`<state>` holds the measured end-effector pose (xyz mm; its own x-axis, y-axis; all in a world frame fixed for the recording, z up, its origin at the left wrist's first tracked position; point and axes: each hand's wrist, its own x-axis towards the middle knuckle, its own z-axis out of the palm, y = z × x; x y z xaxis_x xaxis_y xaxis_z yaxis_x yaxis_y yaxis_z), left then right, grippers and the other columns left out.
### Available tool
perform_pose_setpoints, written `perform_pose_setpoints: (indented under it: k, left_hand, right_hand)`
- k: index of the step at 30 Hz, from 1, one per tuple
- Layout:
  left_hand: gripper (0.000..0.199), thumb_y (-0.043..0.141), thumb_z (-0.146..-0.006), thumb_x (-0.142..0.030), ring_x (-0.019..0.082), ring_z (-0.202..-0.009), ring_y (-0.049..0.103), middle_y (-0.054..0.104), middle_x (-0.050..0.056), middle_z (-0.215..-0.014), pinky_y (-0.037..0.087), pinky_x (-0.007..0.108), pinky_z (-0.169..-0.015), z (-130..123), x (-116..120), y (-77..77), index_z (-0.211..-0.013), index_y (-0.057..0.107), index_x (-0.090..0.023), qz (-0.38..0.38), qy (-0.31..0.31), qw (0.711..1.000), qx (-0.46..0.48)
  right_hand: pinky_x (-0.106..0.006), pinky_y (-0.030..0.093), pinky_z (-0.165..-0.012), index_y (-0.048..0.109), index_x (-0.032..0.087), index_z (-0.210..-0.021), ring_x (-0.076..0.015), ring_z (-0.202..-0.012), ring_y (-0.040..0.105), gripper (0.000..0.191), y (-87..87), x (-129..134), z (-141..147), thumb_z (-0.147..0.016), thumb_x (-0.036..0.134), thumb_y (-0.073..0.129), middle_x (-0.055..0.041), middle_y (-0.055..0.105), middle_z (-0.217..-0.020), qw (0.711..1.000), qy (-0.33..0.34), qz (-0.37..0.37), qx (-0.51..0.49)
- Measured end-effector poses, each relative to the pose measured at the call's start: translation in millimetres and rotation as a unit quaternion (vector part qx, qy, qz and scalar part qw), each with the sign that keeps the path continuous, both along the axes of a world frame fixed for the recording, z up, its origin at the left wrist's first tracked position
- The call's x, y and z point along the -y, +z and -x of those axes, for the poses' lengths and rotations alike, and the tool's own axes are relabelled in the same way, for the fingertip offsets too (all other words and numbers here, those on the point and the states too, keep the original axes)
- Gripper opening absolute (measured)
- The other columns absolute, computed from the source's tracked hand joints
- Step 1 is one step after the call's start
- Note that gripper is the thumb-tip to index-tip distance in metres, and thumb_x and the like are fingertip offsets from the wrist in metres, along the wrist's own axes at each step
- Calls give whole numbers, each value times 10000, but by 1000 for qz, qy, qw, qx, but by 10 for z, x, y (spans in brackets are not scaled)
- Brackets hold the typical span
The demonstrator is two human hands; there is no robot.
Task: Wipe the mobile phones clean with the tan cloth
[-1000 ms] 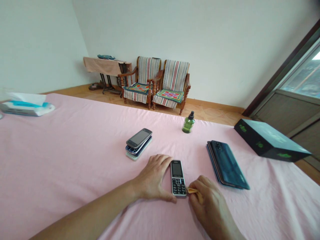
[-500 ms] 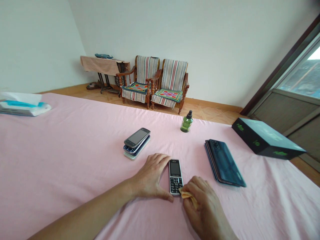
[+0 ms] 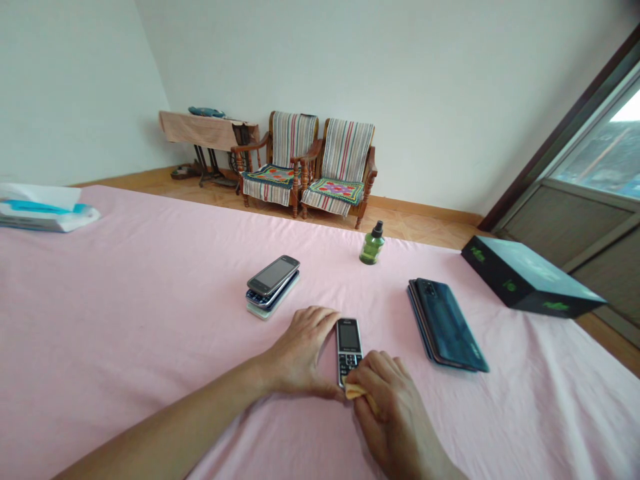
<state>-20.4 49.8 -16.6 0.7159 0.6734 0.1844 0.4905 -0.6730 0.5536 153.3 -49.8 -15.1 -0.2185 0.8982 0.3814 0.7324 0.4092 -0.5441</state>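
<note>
A black keypad phone point(image 3: 349, 337) with a silver edge lies face up on the pink cloth. My left hand point(image 3: 303, 353) braces it, fingertips at its top left corner and thumb by its bottom end. Pinched in my right hand point(image 3: 390, 400) is a folded yellow cloth point(image 3: 356, 391), pressed on the phone's lower keys and covering part of them. To the upper left sits a pile of phones point(image 3: 273, 276), a grey touchscreen one on top. On the right, a dark blue smartphone point(image 3: 450, 323) rests back up on another device.
A green spray bottle point(image 3: 372, 245) stands near the far edge of the pink cloth point(image 3: 150, 280). At the right is a black box point(image 3: 530, 277); at the far left, a pack of wipes point(image 3: 45, 217). Two wooden chairs point(image 3: 337, 153) and a draped table point(image 3: 200, 127) are against the wall.
My right hand has moved slightly left with the yellow cloth, from the phone's lower right corner across its bottom keys. My left hand keeps its place on the phone.
</note>
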Motion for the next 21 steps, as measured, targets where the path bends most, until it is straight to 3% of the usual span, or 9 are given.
perform_pose_setpoints:
  k: [9, 18, 21]
  left_hand:
    - [1013, 813, -494, -522, 365, -1225, 429, 477, 130, -1331, 322, 486, -1056, 10, 4, -29, -1358, 389, -205, -8, -2, 1000, 4]
    - [1008, 810, -517, -588, 353, -1218, 436, 486, 127, -1333, 322, 487, -1057, 6, 17, 7, -1354, 402, -201, -6, 5, 1000, -2]
    - [1020, 807, -515, -614, 360, -1223, 434, 484, 128, -1342, 318, 493, -1057, 6, 19, 14, -1360, 402, -211, 2, 6, 1000, -3]
  right_hand:
    - [-316, 270, -656, 630, 210, -745, -197, -749, 492, 216, 9, -27, 71, -775, 34, 507, -34, 598, -793, 1000, 13, 9, 18]
    - [-309, 325, -637, 593, 189, -734, -193, -712, 507, 184, -60, 14, -191, -750, 33, 496, -39, 572, -741, 998, -60, 29, 4]
    - [-300, 346, -618, 580, 188, -724, -188, -696, 517, 176, -39, 20, -236, -748, 40, 488, -40, 567, -727, 998, -56, 36, -5]
